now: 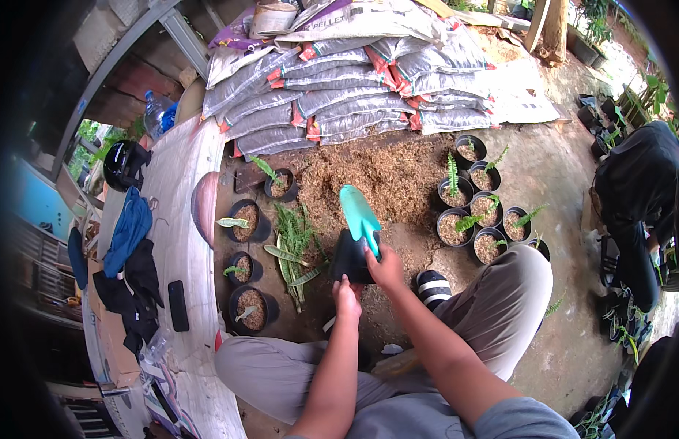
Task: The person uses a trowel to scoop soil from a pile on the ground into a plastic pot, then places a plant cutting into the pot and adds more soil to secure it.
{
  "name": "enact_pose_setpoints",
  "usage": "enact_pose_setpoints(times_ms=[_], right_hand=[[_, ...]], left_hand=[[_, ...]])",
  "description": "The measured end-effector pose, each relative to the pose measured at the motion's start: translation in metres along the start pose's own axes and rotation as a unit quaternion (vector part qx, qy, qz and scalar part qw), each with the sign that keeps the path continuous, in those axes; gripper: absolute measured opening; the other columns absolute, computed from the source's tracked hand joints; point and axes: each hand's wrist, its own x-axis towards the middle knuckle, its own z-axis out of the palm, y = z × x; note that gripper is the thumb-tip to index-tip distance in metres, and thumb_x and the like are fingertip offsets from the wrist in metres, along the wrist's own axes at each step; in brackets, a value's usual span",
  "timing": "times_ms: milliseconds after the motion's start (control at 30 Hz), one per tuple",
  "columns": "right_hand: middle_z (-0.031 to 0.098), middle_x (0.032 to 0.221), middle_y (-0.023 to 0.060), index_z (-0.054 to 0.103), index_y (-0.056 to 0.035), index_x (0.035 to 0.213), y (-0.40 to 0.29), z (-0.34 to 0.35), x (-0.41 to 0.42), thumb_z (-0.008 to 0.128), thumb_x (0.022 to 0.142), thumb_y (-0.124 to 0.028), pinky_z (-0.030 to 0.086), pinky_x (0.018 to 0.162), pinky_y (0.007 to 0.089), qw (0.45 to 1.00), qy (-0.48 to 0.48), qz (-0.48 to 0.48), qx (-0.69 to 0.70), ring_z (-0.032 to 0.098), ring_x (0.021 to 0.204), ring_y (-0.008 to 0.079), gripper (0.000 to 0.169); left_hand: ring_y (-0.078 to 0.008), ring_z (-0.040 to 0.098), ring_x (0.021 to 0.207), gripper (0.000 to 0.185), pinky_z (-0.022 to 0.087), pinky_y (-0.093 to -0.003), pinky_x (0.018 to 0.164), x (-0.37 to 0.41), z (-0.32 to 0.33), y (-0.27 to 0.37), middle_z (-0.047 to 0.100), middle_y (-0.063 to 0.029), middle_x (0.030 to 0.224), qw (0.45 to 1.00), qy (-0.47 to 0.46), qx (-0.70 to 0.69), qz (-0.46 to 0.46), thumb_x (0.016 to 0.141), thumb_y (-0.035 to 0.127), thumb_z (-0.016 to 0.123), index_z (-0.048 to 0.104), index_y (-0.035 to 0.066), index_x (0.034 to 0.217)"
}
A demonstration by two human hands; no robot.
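Observation:
My right hand (385, 268) grips the handle of a green hand trowel (359, 211), whose blade points away from me. Under the trowel, a black plastic plant pot (347, 255) is tilted in my left hand (347, 296), which holds it near its lower end. Whether the pot has anything inside is hidden from this angle. Just beyond the trowel spreads a heap of brown, fibrous potting mix (372, 170). Cut fern fronds (293, 230) and variegated snake plant leaves (287, 274) lie on the ground left of the pot.
Potted ferns (484, 206) cluster at right; more planted pots (251, 219) line the left side. Stacked filled sacks (350, 93) rise behind the heap. A pale-covered platform (191, 307) at left carries a phone (178, 306), clothing (128, 230) and a helmet (125, 164). Another person (641, 186) is at far right.

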Motion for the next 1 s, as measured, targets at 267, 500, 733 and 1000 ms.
enact_pose_setpoints(times_ms=[267, 500, 733, 1000], right_hand=[[0.065, 0.106, 0.0243, 0.059, -0.0015, 0.118, 0.084, 0.027, 0.012, 0.065, 0.081, -0.030, 0.049, 0.088, 0.0436, 0.981, 0.075, 0.177, 0.014, 0.064, 0.102, 0.0377, 0.047], [0.063, 0.113, 0.0248, 0.060, -0.0006, 0.117, 0.138, 0.024, 0.000, 0.065, 0.081, -0.030, 0.048, 0.090, 0.0444, 0.965, -0.037, 0.238, -0.104, 0.061, 0.105, 0.0395, 0.047], [0.053, 0.129, 0.0268, 0.049, 0.0044, 0.129, 0.057, 0.019, 0.016, 0.073, 0.075, -0.053, 0.038, 0.105, 0.0427, 0.995, 0.037, 0.002, 0.095, 0.048, 0.124, 0.0378, 0.083], [0.035, 0.144, 0.0326, 0.029, 0.0104, 0.143, 0.034, 0.011, 0.004, 0.079, 0.054, -0.069, 0.030, 0.113, 0.0432, 0.984, -0.170, -0.043, 0.025, 0.034, 0.137, 0.0400, 0.129]], left_hand=[[-0.0331, 0.055, 0.116, 0.041, 0.045, -0.0517, 0.098, -0.001, 0.001, 0.004, 0.048, -0.0174, 0.132, 1.000, -0.029, -0.011, 0.004, 0.101, 0.026, 0.046, 0.034, 0.004, 0.133], [-0.0333, 0.048, 0.124, 0.042, 0.039, -0.0541, 0.102, 0.002, -0.029, 0.009, 0.048, -0.0147, 0.134, 0.992, 0.044, -0.114, 0.017, 0.101, 0.034, 0.043, 0.036, 0.009, 0.134], [-0.0307, 0.054, 0.119, 0.049, 0.041, -0.0459, 0.103, 0.019, -0.065, 0.000, 0.053, -0.0132, 0.134, 0.984, 0.100, -0.144, 0.006, 0.102, 0.039, 0.030, 0.045, 0.004, 0.132], [-0.0307, 0.053, 0.123, 0.064, 0.041, -0.0435, 0.106, -0.003, -0.075, -0.011, 0.052, -0.0132, 0.136, 0.986, 0.104, -0.129, -0.033, 0.101, 0.049, 0.025, 0.044, -0.001, 0.136]])
